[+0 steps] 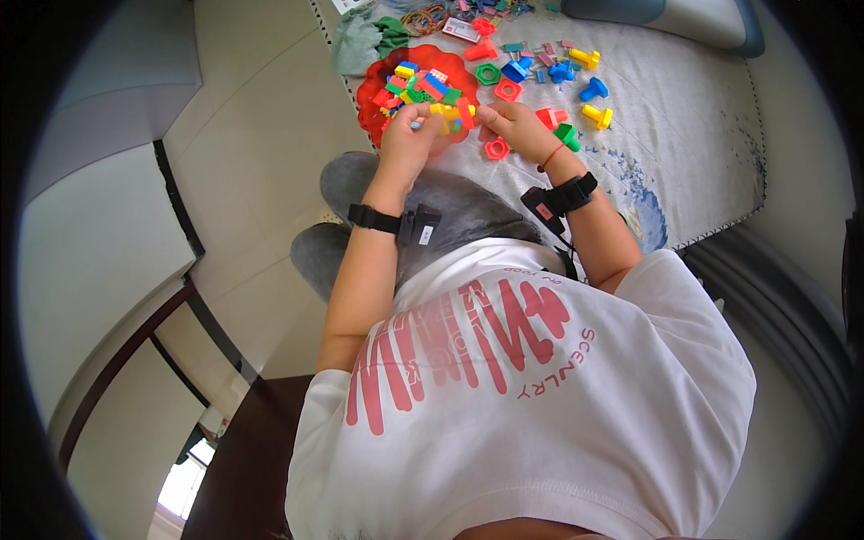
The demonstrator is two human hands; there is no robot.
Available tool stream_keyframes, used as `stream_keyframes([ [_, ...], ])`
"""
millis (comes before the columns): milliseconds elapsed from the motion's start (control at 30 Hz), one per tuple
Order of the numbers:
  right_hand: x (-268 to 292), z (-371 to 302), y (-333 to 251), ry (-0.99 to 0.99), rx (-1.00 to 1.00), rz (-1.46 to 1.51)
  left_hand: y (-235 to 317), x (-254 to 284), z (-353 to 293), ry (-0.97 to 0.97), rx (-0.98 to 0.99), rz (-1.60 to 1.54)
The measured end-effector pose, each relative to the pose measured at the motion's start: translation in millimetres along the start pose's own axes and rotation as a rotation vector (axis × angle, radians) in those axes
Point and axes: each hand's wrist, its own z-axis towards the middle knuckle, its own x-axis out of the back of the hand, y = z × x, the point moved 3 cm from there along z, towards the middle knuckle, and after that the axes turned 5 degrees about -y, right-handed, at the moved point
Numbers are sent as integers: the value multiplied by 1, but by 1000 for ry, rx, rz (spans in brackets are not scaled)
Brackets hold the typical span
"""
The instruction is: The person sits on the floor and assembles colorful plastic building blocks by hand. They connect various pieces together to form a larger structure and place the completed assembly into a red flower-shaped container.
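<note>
Close in front of me, over the near edge of a red scalloped bowl, my two hands meet around a toy bolt and nut. Closed fingers of my left hand grip the yellow plastic bolt. A red plastic nut sits around the bolt's right end, and my right hand pinches at it with thumb and fingers. Small building bricks in several colours fill the bowl. Beside my right hand lie a red bolt, a green piece and a red nut.
More toy nuts and bolts, such as a yellow bolt and a green nut, are scattered over the pale cloth. Binder clips, rubber bands and a small box lie farther back. A grey-white object stands at the far right.
</note>
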Motion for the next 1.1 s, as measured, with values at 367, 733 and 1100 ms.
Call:
stream_keyframes([
  [367,-7,-9,-11,179,380,-44,-5,2,3,-63,-73,37],
  [733,-8,-7,2,29,211,52,-6,-5,-4,-24,-39,-50],
  [1100,-10,0,0,20,184,-21,-8,-2,-2,-57,18,-7],
])
